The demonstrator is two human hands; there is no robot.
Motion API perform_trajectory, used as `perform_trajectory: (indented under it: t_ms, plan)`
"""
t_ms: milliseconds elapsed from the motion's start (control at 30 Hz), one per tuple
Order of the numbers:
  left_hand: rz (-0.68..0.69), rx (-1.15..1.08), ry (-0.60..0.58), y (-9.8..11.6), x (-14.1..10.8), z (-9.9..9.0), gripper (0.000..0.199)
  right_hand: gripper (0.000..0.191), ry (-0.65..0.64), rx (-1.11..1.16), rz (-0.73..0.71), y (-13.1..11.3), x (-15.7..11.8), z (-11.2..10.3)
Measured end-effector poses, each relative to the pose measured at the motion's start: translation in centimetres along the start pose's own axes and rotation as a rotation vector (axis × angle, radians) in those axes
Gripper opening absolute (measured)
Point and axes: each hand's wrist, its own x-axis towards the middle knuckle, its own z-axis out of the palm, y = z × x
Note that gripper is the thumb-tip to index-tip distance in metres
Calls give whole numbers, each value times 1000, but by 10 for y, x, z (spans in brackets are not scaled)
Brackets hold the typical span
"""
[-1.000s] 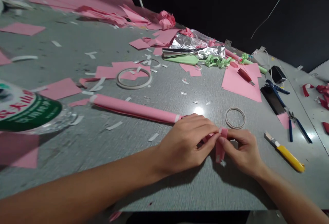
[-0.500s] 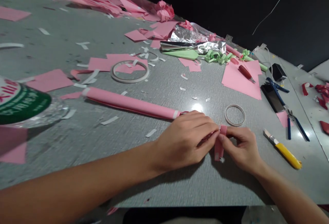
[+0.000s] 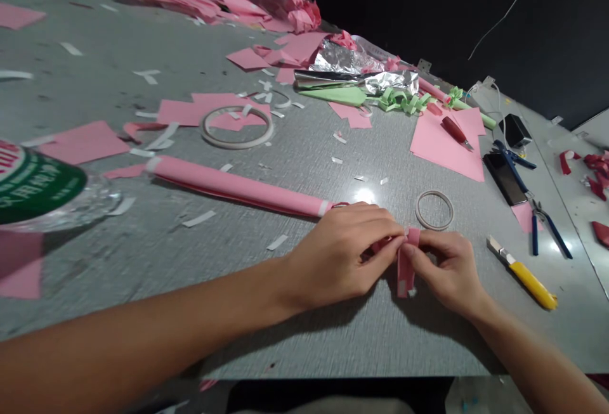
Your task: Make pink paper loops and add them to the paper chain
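Observation:
My left hand (image 3: 349, 246) and my right hand (image 3: 445, 265) meet low over the table, fingertips almost touching. Between them is a pink paper strip (image 3: 405, 271), its lower end hanging down with a pale patch near the tip. The right thumb and fingers pinch this strip. My left thumb and index finger close at its left edge, on pink paper partly hidden under the palm. A rolled pink paper tube (image 3: 238, 187) with white tape at both ends lies to the left, its right end reaching my left hand. Just beyond my right hand rests a tape roll (image 3: 434, 210).
A yellow utility knife (image 3: 528, 278), pliers (image 3: 547, 227) and a phone (image 3: 504, 178) lie at the right. A larger tape ring (image 3: 237, 127) is behind the tube. A bottle (image 3: 42, 189) lies at the left. Foil (image 3: 342, 59) and pink scraps line the back.
Both hands keep their hold on the pink strip with only slight finger movement. The whole view has shifted a little, so the table's left side sits further left.

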Motion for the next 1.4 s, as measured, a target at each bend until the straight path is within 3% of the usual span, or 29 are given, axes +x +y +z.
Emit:
perform_trajectory:
  t_ms: [433,900,1133,1400]
  plan:
    - [-33,20,7,0,1,0,20,28,3,-22,58,1,0,0]
    - [58,202,-16,-2,1,0,20,31,-63,30,56,-1,0,1]
    - [16,183,12,-3,2,2,20,36,-31,-43,52,0,0,1]
    - [-78,139,69,-5,5,-8,16,27,20,-36,92,4,1,-1]
